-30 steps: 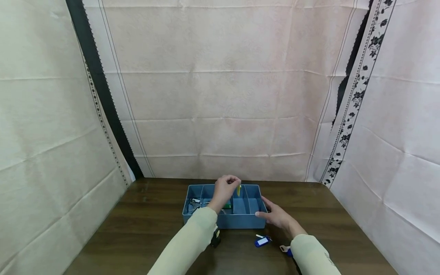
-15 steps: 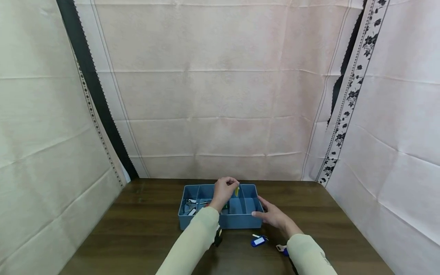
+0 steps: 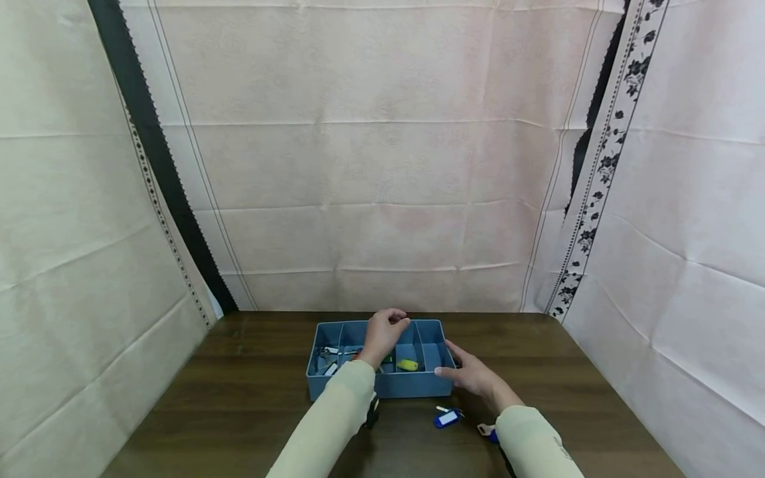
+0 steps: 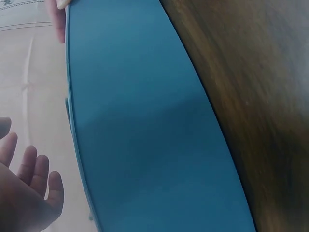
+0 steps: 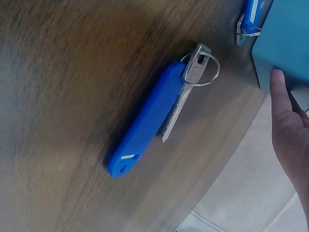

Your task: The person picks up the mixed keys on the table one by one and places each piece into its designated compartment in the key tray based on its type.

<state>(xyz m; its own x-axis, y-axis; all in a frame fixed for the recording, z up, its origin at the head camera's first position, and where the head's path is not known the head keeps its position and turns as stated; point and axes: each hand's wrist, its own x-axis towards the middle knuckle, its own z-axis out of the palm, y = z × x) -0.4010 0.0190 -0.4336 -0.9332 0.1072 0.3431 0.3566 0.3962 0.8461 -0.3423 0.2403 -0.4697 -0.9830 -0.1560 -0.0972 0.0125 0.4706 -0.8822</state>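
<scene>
My left hand (image 3: 386, 335) is above the blue divided box (image 3: 412, 384), with relaxed fingers and nothing visible between them. In the left wrist view, its fingers (image 4: 40, 176) stand spread beside the box wall. A yellow key tag (image 3: 408, 365) lies in the compartment second from the right. My right hand (image 3: 478, 377) holds the box's front right corner, its thumb on the front rim and its other fingers along the right side. Near that hand, a blue key tag (image 5: 147, 121) with a metal key (image 5: 188, 82) on a ring lies on the table.
Another blue key tag (image 3: 447, 417) with a white label lies in front of the box. Keys with tags (image 3: 329, 368) fill the leftmost compartment. A green item (image 3: 388, 359) shows partly behind my left wrist. The wooden table (image 3: 239, 398) meets cloth hangings (image 3: 382, 199) at the back.
The yellow key tag has left my left fingers and dropped into the compartment. My right hand stays at the box corner. The head view has shifted slightly.
</scene>
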